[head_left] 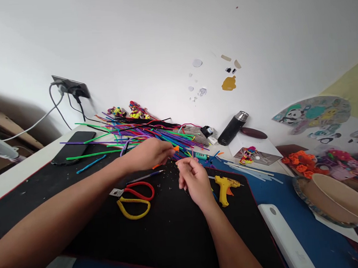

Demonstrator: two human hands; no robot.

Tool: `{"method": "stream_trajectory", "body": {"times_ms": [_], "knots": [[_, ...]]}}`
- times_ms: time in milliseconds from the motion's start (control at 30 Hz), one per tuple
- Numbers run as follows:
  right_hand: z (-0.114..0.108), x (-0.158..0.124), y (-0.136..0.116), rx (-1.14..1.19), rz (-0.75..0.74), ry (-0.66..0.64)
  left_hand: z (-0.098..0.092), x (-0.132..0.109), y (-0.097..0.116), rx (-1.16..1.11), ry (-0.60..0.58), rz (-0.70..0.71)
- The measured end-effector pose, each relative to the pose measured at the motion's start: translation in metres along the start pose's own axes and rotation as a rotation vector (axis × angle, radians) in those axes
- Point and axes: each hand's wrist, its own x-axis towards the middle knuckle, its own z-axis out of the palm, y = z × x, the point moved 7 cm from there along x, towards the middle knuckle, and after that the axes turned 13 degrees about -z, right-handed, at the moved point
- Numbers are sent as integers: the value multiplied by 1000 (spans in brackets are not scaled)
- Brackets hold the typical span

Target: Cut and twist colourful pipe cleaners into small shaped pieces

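Note:
My left hand [151, 153] is closed in a pinch on a small orange piece [176, 148], held just above the black mat [160, 231]. My right hand [195, 179] is closed too, fingers curled close to the left fingertips; what it holds is too small to make out. A heap of coloured pipe cleaners [143, 134] lies right behind both hands. Red-and-yellow scissors [134, 198] rest on the mat below my left hand. A yellow glue gun [225, 187] lies just right of my right hand.
A dark phone [74, 145] lies at the left, under a wall socket with cables [71, 87]. A black flask [232, 127] lies near the wall. Orange paper flowers [300, 161], a woven tray [329, 198] and a white bar [285, 236] sit at the right.

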Motion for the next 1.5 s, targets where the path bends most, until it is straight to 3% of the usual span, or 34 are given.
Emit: {"method": "stream_trajectory", "body": {"times_ms": [67,167,233,367,633,800,1067,1333,1500], "knots": [[13,-6,-8,-187,-116,-95,-16,1,-6,-37,104,-33],[49,-19,-17,-452,-278,-366,-28,0,-10,-99,192,-49],[72,-27,-21,-563,-374,-503,-29,-1,-11,-112,204,-60],[104,-36,-13,-785,-409,-724,-27,0,-11,-130,175,-69],[117,-40,1,-924,-384,-795,-34,-5,-4,-209,151,-45],[111,-41,2,-824,-304,-757,-40,-9,-1,-216,151,-57],[102,-39,4,-479,-95,-568,-46,-14,2,-248,162,-1],[89,-45,26,57,302,-367,-53,-18,3,-325,192,-21],[57,-22,18,397,261,-60,-70,-26,4,-360,319,-21]]}}
